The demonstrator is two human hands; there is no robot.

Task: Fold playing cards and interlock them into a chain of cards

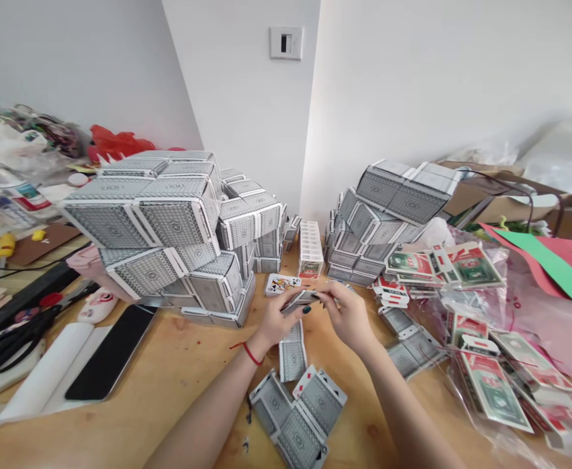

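Note:
Over the middle of the wooden table, my left hand (281, 320) is closed round a grey-backed playing card (300, 299); whether it is one card or several I cannot tell. The fingers of my right hand (348, 314) pinch its right end. Just behind my left hand lies a stack of cards (280, 284) with a face card on top. Below the hands is a grey card strip (292, 355), folded or curved. Closer to me, joined grey-backed cards (301, 426) lie flat, with red diamonds showing on one.
Tall stacks of card-built blocks rise at left (169, 215) and right (378, 221). Between them stands a long card box pack (310, 247). A phone (113, 352) and scissors (27, 332) lie left. Card boxes (491, 384) in plastic cover the right.

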